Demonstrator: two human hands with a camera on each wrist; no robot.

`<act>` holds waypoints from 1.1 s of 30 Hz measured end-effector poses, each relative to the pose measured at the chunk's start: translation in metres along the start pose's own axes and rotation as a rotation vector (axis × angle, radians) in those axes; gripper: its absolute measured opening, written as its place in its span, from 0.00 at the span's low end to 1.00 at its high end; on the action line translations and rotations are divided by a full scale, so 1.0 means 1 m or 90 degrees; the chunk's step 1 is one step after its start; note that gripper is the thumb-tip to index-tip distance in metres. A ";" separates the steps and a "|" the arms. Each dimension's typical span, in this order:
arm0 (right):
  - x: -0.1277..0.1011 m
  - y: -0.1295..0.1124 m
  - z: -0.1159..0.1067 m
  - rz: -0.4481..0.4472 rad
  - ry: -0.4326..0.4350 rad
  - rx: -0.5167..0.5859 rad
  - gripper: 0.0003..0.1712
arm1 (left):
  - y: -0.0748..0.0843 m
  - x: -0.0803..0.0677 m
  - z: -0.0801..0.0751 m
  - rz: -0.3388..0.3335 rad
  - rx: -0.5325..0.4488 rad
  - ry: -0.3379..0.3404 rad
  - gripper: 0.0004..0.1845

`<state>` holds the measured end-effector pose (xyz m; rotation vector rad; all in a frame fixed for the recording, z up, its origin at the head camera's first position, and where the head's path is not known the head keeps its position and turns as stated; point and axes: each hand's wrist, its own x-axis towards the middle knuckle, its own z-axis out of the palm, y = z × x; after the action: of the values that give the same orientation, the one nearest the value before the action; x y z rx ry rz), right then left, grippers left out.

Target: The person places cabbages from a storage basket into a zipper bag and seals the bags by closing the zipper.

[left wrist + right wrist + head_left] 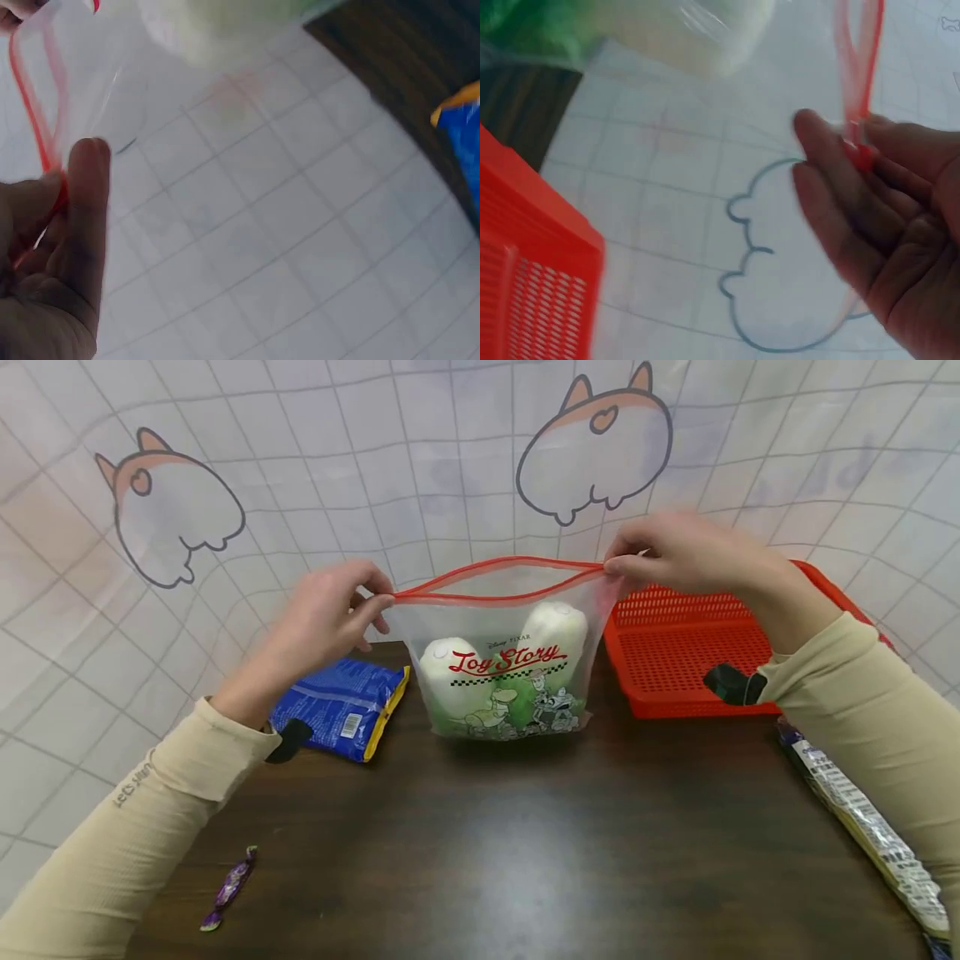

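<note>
A clear zip bag (517,693) with a red seal strip and "Toy Story" print hangs between both hands, its mouth parted a little. Two rounded white-and-green things show through its wall; their kind is unclear. My left hand (330,610) pinches the left end of the red strip between thumb and fingers. At the opposite end, my right hand (675,552) pinches the strip's right corner. Both wrist views show the pinch closely, the left hand (67,247) at one corner and the right hand (885,195) at the other.
Behind the bag's left side lies a blue packet (341,702) with a yellow edge. A red perforated basket (690,668) stands at right. A purple wrapped candy (231,887) lies front left, a long printed packet (862,818) at far right. A gridded sheet (337,460) hangs behind.
</note>
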<state>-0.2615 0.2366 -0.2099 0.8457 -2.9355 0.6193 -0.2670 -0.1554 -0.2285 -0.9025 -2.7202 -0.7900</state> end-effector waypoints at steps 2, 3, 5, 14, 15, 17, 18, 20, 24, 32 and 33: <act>-0.003 0.003 0.005 0.024 0.020 0.058 0.12 | -0.001 0.000 0.004 -0.036 -0.078 0.009 0.07; -0.004 0.006 0.007 0.038 0.034 0.092 0.13 | -0.001 0.000 0.007 -0.052 -0.114 0.017 0.07; -0.006 0.011 0.012 0.062 0.054 0.176 0.14 | -0.002 -0.001 0.010 -0.088 -0.171 0.026 0.08; -0.016 0.031 0.019 0.084 0.063 0.242 0.17 | -0.012 0.001 0.015 -0.111 -0.248 0.033 0.10; -0.016 0.032 0.021 0.081 0.069 0.231 0.16 | -0.014 0.002 0.016 -0.112 -0.248 0.034 0.10; -0.017 0.035 0.025 0.081 0.081 0.212 0.15 | -0.017 0.003 0.019 -0.110 -0.243 0.034 0.10; -0.017 0.036 0.027 0.081 0.085 0.202 0.14 | -0.018 0.004 0.021 -0.110 -0.239 0.033 0.10; -0.018 0.037 0.031 0.085 0.093 0.179 0.13 | -0.020 0.006 0.024 -0.110 -0.233 0.030 0.10; -0.021 0.041 0.037 0.098 0.098 0.130 0.10 | -0.023 0.012 0.031 -0.116 -0.231 0.023 0.09; -0.028 0.047 0.042 0.104 0.102 0.149 0.07 | -0.028 0.021 0.036 -0.116 -0.256 0.008 0.09; -0.029 0.047 0.042 0.102 0.100 0.160 0.07 | -0.029 0.021 0.035 -0.114 -0.256 0.006 0.09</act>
<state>-0.2578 0.2713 -0.2699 0.5476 -2.8393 1.0310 -0.3013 -0.1455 -0.2641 -0.7211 -2.7068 -1.4095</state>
